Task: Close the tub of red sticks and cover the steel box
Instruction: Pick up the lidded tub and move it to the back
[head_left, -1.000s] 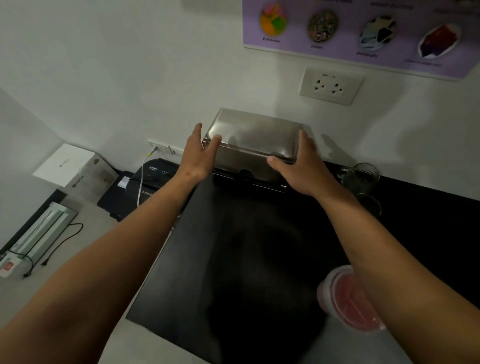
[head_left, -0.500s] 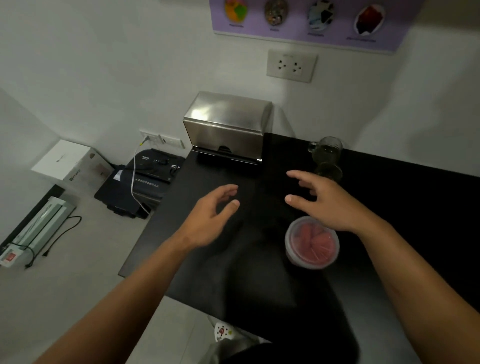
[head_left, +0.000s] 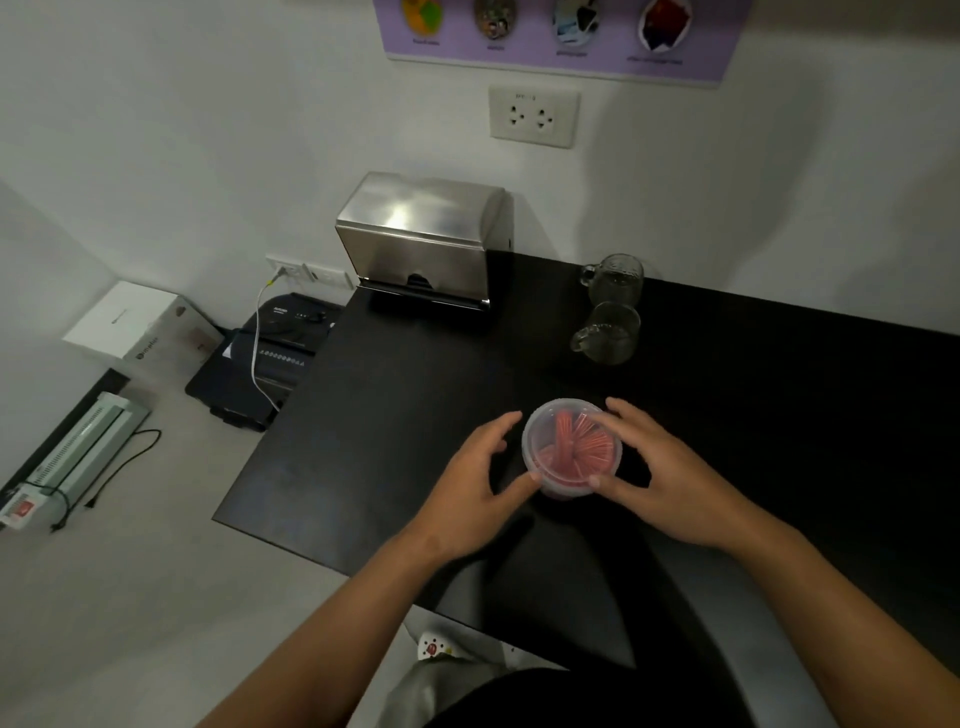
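Head view, looking down on a black table (head_left: 727, 415) set against a white wall. Near the middle of the table, a round clear tub (head_left: 571, 448) filled with red sticks (head_left: 574, 447), lid on top as far as can be told through the clear plastic. Left hand (head_left: 475, 491) at the tub's left side, fingers spread and curved, thumb tip touching the near-left rim, the other fingertips just beside the wall of the tub without clear contact. Right hand (head_left: 657, 483) on the tub's right side, fingers half curled around it, index over the far rim and thumb pressed at the near edge. Loosely cupped from both sides, then, rather than clenched.

Farther back, at the far left corner of the table and touching the wall, a steel box (head_left: 423, 241), its shiny cover down and sitting flush, a dark slot along the bottom front. To the right of it, well apart from the tub, two glass mugs (head_left: 610, 306), one behind the other, near the far edge.

On the wall above, a white double socket (head_left: 534, 117) and the lower edge of a purple poster (head_left: 556, 36) with small pictures. On the floor to the left, a black shredder (head_left: 270, 358) with a white cable (head_left: 257, 353) running to a wall outlet, a white carton (head_left: 130, 319) beyond it, and a laminator (head_left: 72, 457) with a black cord at the far left.
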